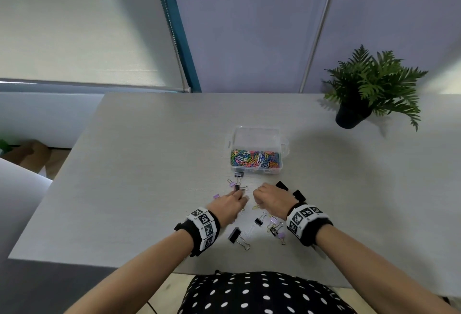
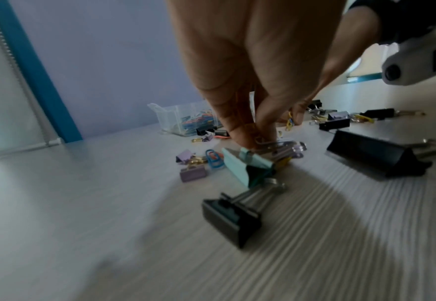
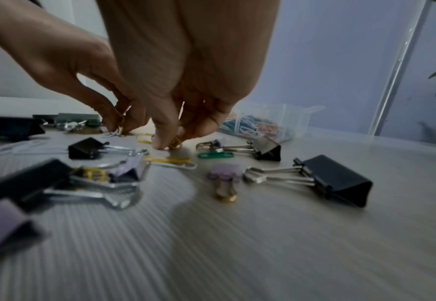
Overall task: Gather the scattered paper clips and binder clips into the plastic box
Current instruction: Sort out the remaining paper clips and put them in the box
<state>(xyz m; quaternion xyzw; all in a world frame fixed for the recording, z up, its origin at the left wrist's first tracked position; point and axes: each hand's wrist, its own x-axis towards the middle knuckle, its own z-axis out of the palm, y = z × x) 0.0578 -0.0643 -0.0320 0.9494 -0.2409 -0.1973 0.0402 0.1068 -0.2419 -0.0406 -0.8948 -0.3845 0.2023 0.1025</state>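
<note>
The clear plastic box [image 1: 257,161] stands open mid-table, holding several coloured paper clips. Just in front of it, my left hand [image 1: 240,198] is low over the table; in the left wrist view its fingertips [image 2: 245,140] pinch the wire handles of a light-blue binder clip [image 2: 240,166]. Close beside it, my right hand [image 1: 257,195] has thumb and fingers closed on a yellow-orange paper clip [image 3: 175,142] at the table surface. Black binder clips [image 1: 234,234] and purple binder clips [image 1: 273,220] lie scattered around both wrists, with loose paper clips [image 3: 215,155] among them.
A potted fern [image 1: 369,89] stands at the table's [image 1: 124,164] far right corner. A roller blind and a blue wall lie behind the far edge. The table's left edge drops off beside a grey chair back.
</note>
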